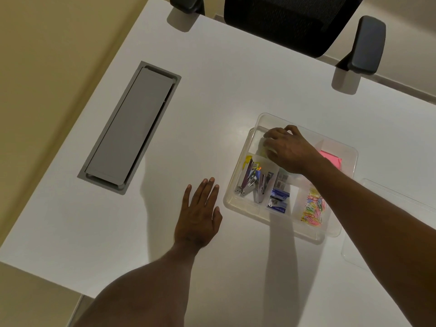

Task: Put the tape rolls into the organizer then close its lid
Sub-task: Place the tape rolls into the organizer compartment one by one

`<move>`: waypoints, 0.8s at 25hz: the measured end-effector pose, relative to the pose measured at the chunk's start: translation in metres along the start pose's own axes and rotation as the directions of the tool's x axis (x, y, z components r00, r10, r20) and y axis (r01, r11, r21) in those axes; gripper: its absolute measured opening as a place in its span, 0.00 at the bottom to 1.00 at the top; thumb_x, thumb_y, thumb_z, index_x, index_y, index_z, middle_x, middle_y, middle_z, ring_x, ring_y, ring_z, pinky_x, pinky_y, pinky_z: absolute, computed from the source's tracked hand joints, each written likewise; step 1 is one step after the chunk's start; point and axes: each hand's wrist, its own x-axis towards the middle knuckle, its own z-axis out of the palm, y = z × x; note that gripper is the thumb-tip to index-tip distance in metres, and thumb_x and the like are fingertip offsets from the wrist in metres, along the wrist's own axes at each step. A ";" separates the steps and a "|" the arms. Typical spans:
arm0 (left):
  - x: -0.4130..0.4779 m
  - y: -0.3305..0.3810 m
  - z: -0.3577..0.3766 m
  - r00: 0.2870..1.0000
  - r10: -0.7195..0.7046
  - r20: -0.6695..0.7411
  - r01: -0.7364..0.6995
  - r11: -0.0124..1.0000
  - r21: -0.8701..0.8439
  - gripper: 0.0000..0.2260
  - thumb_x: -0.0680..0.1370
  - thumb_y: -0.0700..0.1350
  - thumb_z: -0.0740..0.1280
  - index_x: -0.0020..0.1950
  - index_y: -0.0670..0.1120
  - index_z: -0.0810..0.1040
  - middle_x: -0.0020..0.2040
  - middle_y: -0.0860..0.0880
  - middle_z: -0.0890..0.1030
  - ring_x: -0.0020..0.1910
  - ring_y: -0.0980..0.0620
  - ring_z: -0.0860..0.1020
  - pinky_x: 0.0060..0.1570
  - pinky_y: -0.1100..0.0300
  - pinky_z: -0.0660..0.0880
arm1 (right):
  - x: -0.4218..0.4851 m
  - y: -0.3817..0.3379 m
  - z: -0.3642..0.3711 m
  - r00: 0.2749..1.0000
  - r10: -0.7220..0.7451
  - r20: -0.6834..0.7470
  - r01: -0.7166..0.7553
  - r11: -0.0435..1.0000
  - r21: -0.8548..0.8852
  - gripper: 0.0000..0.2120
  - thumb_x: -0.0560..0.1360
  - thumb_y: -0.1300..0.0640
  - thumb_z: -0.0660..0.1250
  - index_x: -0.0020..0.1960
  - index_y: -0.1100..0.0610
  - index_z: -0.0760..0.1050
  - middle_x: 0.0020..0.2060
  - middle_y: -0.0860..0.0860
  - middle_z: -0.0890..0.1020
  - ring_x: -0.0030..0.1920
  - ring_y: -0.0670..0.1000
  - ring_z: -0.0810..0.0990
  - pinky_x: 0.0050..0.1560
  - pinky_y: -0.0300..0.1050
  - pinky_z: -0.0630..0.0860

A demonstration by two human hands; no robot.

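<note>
A clear plastic organizer (pixel 238 204) with several compartments stands open on the white desk, right of centre. My right hand (pixel 286 149) reaches into its far-left compartment, fingers curled over a pale tape roll (pixel 265 151) that shows only partly under them. Flat on the desk, fingers spread and holding nothing, my left hand (pixel 199 213) lies just left of the organizer. The clear lid (pixel 387 197) lies on the desk to the right of the organizer, mostly hidden by my right forearm.
The organizer also holds staplers (pixel 250 178), a blue staple box (pixel 278 200), coloured paper clips (pixel 312 208) and pink sticky notes (pixel 330 158). A grey cable hatch (pixel 132 126) is set into the desk at left. A black office chair (pixel 290 20) stands at the far edge.
</note>
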 end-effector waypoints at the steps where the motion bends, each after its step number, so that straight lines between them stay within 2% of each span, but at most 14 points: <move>1: 0.000 0.000 0.000 1.000 -0.001 -0.001 0.001 1.000 -0.001 0.28 0.86 0.56 0.53 0.85 0.50 0.59 0.87 0.48 0.57 0.86 0.48 0.56 0.84 0.37 0.55 | -0.001 0.000 0.002 1.000 -0.001 0.001 0.001 1.000 -0.003 0.14 0.80 0.52 0.61 0.63 0.54 0.77 0.66 0.54 0.78 0.69 0.55 0.73 0.69 0.58 0.62; 6: 0.000 -0.001 0.001 1.000 0.003 0.000 -0.003 1.000 0.012 0.28 0.86 0.57 0.50 0.86 0.50 0.58 0.87 0.49 0.57 0.86 0.48 0.55 0.84 0.37 0.54 | -0.006 -0.007 0.004 0.998 0.045 -0.046 -0.043 0.998 0.040 0.17 0.80 0.55 0.62 0.68 0.56 0.73 0.70 0.56 0.74 0.72 0.57 0.71 0.72 0.58 0.63; 9: 0.000 -0.001 0.002 1.000 0.005 -0.009 -0.005 1.000 0.021 0.28 0.86 0.57 0.51 0.86 0.50 0.58 0.87 0.48 0.57 0.86 0.48 0.55 0.84 0.37 0.54 | -0.017 -0.019 0.009 0.983 0.148 -0.110 -0.139 0.986 0.087 0.17 0.81 0.55 0.60 0.69 0.57 0.72 0.70 0.56 0.74 0.72 0.56 0.71 0.73 0.57 0.63; 14: 0.000 -0.001 0.001 0.999 0.018 -0.030 -0.018 1.000 0.022 0.28 0.86 0.56 0.53 0.86 0.49 0.58 0.87 0.48 0.57 0.87 0.48 0.54 0.84 0.38 0.53 | -0.045 -0.049 0.024 0.928 0.307 -0.210 -0.260 0.939 0.224 0.18 0.82 0.54 0.59 0.70 0.58 0.71 0.69 0.56 0.75 0.69 0.56 0.72 0.70 0.53 0.65; 20: -0.001 -0.001 -0.002 0.999 0.025 -0.022 -0.025 0.999 0.030 0.28 0.86 0.55 0.52 0.86 0.49 0.57 0.87 0.48 0.57 0.87 0.48 0.53 0.84 0.38 0.52 | -0.081 -0.093 0.033 0.842 0.487 -0.233 -0.395 0.850 0.350 0.22 0.82 0.53 0.59 0.74 0.57 0.66 0.72 0.55 0.72 0.74 0.55 0.67 0.76 0.54 0.61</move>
